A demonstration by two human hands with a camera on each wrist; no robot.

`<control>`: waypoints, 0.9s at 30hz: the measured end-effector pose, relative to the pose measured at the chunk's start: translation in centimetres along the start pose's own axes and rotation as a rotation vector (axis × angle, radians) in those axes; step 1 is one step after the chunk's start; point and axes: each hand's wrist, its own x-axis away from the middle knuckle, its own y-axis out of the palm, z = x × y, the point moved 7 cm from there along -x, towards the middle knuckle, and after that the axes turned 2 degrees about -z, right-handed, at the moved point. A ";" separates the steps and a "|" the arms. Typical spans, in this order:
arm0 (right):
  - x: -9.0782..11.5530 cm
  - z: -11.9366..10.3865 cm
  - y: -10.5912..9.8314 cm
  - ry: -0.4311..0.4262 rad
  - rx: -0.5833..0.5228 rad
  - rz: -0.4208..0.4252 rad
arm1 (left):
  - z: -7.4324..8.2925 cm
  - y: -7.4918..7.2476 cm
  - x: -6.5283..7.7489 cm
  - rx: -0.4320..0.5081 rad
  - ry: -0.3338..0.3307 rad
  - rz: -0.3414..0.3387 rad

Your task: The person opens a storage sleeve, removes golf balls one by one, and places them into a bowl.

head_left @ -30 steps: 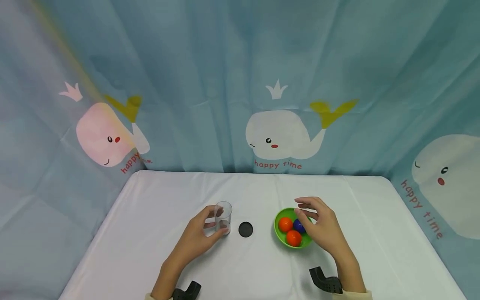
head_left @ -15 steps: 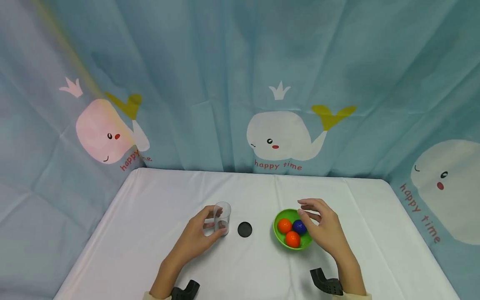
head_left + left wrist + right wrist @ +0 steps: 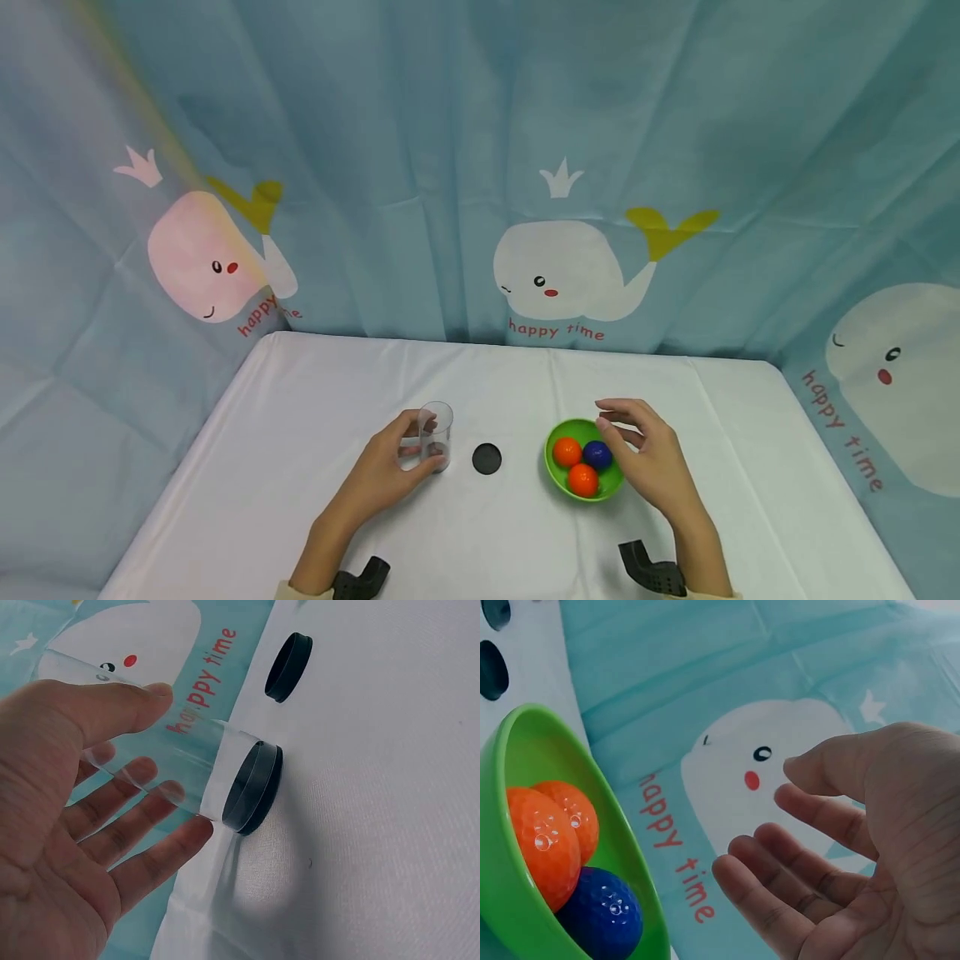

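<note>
A clear plastic cylinder [image 3: 436, 435] with a black base [image 3: 255, 787] stands upright at the left of the table. My left hand [image 3: 382, 473] holds it, thumb on one side and fingers round the other. To its right a round black lid [image 3: 487, 458] lies apart on the cloth. A green bowl [image 3: 551, 477] holds two orange golf balls [image 3: 582, 480] and a blue golf ball [image 3: 597, 455]. Over the bowl's right edge hovers my right hand [image 3: 654, 458], fingers loosely bent with nothing between them; in the right wrist view it is clear of the balls.
White cloth covers the table [image 3: 510, 550]. Behind it and along both sides hangs a blue curtain [image 3: 375, 267] with whale prints. Each wrist carries a black mount, such as the right mount [image 3: 652, 571].
My left hand and the cylinder have shifted slightly left, away from the lid. My right hand stays by the bowl, with hardly any movement, and the balls remain inside.
</note>
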 end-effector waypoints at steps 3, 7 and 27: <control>0.0 -0.1 0.2 0.013 -0.014 -0.009 | -0.1 -0.2 0.3 -0.016 0.003 -0.001; 0.0 -0.3 0.4 0.029 -0.030 -0.037 | 0.0 -0.5 0.4 -0.015 0.004 0.000; 0.2 0.0 -1.1 0.074 0.019 -0.015 | 0.0 0.3 0.0 0.001 0.038 -0.017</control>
